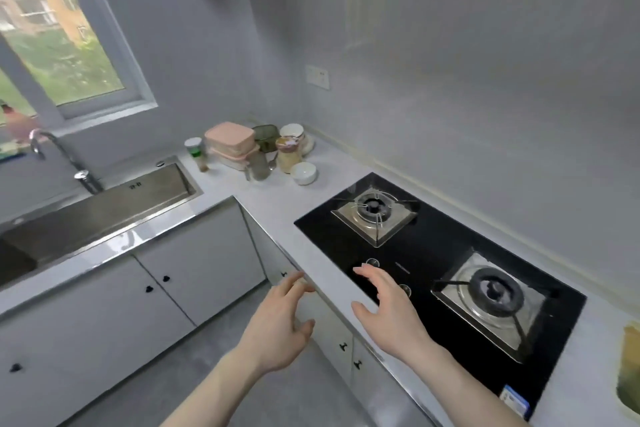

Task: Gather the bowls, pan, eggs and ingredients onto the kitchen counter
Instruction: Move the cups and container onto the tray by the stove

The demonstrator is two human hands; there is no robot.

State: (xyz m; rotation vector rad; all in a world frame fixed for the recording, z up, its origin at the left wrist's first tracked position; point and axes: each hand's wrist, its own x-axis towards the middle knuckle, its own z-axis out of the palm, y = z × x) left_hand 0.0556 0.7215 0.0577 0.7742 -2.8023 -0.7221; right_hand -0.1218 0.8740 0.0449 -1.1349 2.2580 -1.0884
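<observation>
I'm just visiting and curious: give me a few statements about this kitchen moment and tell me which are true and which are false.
1. Both hands are empty. True: the left hand and right hand hold nothing, fingers spread.
2. A pan sits on the near burner. False: both burners are bare.
3. A small white bowl stands on the counter near the corner. True.
4. The pink containers lie in the sink. False: they are stacked on the counter.
5. The right hand is above the stove's front edge. True.

A yellow-green object (629,367) on the bench (277,198) is cut off by the right edge. The corner cluster of containers (232,144) is blurred, its contents unreadable.
</observation>
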